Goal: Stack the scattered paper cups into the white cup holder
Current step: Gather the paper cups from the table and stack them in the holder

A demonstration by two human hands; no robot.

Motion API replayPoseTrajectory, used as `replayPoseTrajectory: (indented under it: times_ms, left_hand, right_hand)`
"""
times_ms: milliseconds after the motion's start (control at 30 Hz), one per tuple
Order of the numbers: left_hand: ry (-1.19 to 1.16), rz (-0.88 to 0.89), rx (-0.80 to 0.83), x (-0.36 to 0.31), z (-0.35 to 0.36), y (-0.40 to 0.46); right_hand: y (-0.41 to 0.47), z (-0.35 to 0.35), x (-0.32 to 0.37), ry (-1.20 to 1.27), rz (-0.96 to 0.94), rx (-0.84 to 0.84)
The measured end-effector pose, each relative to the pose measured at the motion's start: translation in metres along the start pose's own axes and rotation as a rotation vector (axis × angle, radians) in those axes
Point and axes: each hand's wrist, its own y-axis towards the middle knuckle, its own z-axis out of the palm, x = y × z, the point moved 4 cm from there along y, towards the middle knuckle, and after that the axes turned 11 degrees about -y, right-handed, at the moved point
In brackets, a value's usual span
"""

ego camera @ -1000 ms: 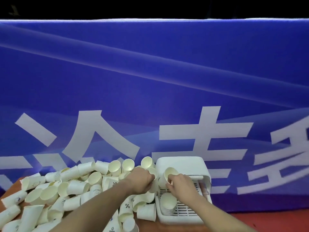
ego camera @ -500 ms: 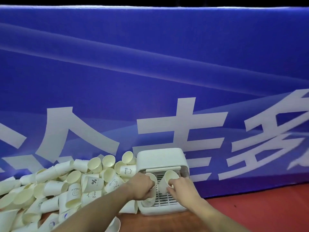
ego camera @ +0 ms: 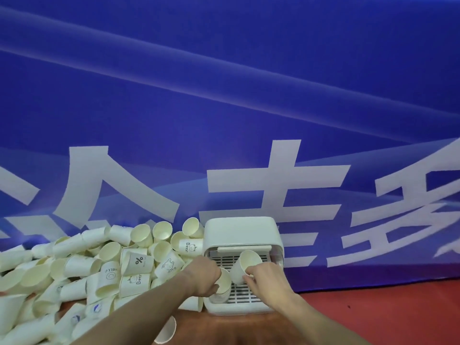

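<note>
Left hand (ego camera: 202, 277), right hand (ego camera: 265, 276) gripping

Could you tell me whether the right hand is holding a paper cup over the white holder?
Yes, the right hand grips a tilted paper cup above the slotted tray of the white holder.

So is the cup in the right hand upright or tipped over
Tipped. The cup in the right hand leans over the white holder, its open mouth facing up and toward the camera so the inside shows.
</note>
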Motion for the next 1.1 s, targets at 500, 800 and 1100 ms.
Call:
replayPoseTrajectory:
  times_ms: [500, 800, 1100]
  left_hand:
    - [-0.089, -0.156, -0.052, 0.060, 0.008, -0.037]
    - [-0.194, -0.225, 0.041, 0.065, 0.058, -0.067]
    - [-0.204, -0.387, -0.091, 0.115, 0.018, -0.109]
  right_hand:
    - [0.031, 0.014, 0.062, -0.234, -0.237, 0.130]
    - [0.031, 0.045, 0.079, -0.248, -0.174, 0.246]
    - [0.077, -0.009, 0.110, -0.227, -0.211, 0.088]
